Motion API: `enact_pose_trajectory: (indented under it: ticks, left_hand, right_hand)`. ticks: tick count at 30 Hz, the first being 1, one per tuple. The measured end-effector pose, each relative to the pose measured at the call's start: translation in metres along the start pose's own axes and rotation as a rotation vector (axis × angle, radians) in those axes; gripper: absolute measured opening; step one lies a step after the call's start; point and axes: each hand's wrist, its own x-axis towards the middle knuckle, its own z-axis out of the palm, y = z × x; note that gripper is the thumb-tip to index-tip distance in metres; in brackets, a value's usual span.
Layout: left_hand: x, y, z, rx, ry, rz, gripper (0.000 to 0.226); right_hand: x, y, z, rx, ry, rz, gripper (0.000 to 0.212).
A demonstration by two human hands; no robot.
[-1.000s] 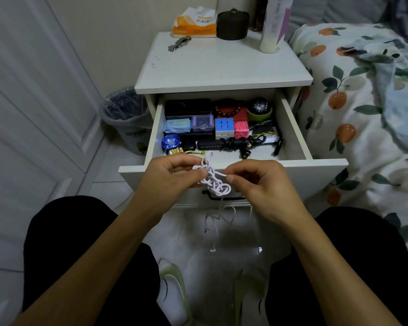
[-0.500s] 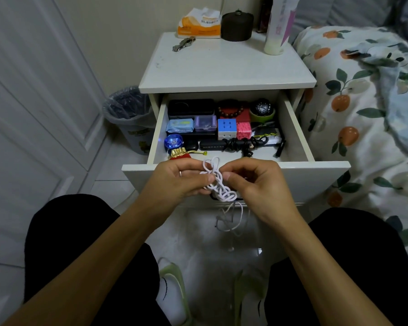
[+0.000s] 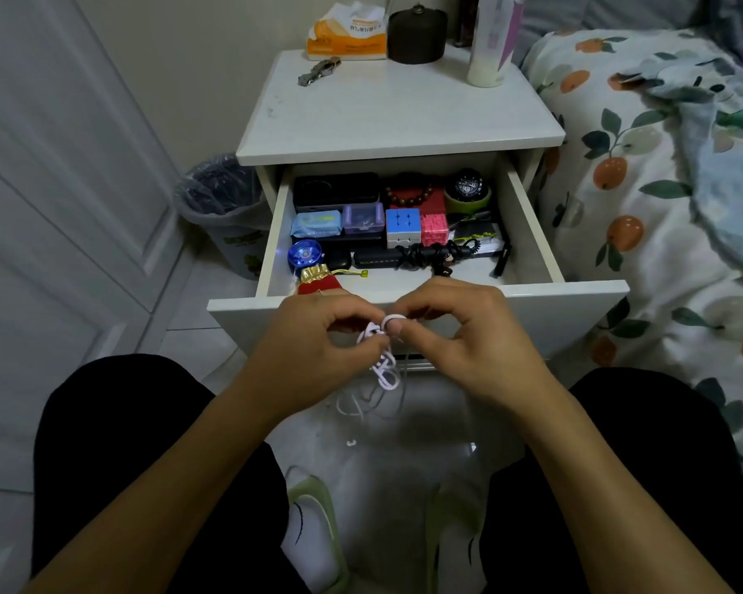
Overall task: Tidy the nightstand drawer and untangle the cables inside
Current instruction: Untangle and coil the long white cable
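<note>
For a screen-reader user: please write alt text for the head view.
Both hands, left hand and right hand, pinch a knotted white cable before an open nightstand drawer. A black cable lies coiled inside among small items.

In front of the open drawer point(image 3: 575, 310) of the white wooden nightstand point(image 3: 400, 117), the left hand point(image 3: 318, 349) and right hand point(image 3: 460, 336) hold the tangled white cable point(image 3: 385, 362) between them, while inside lie a coiled black cable point(image 3: 430, 255) at front, a multicoloured puzzle cube point(image 3: 403, 227) behind it and a round blue yo-yo point(image 3: 304, 253) at left.
</note>
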Motion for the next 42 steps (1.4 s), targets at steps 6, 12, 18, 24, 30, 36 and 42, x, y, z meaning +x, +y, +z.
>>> enact_pose_trajectory:
  ticks: [6,12,18,24,30,36,42]
  left_hand:
    - [0.003,-0.002,-0.005,-0.179,0.020,-0.129,0.024]
    - [-0.006,0.001,-0.002,0.177,0.061,0.105,0.013]
    - [-0.011,0.000,-0.001,0.218,0.059,0.208,0.013]
    - [-0.015,-0.005,0.000,0.305,0.003,0.222,0.011]
    - [-0.014,-0.007,-0.002,0.312,-0.001,0.245,0.009]
    - [-0.014,-0.008,-0.002,0.201,0.133,0.217,0.008]
    - [-0.010,-0.013,-0.001,0.266,0.029,0.277,0.010]
  right_hand:
    - [-0.004,0.000,0.009,0.477,0.083,0.243,0.009]
    - [-0.003,0.004,0.006,-0.049,-0.081,0.153,0.012]
    - [-0.009,0.005,0.018,-0.013,0.182,0.093,0.027]
    - [-0.017,0.009,0.025,-0.063,0.150,0.295,0.006]
    - [-0.011,0.009,0.020,-0.518,-0.081,-0.250,0.016]
    - [-0.016,0.005,0.019,0.510,0.451,0.452,0.020]
    - [-0.016,0.005,0.009,-0.535,0.026,-0.032,0.035]
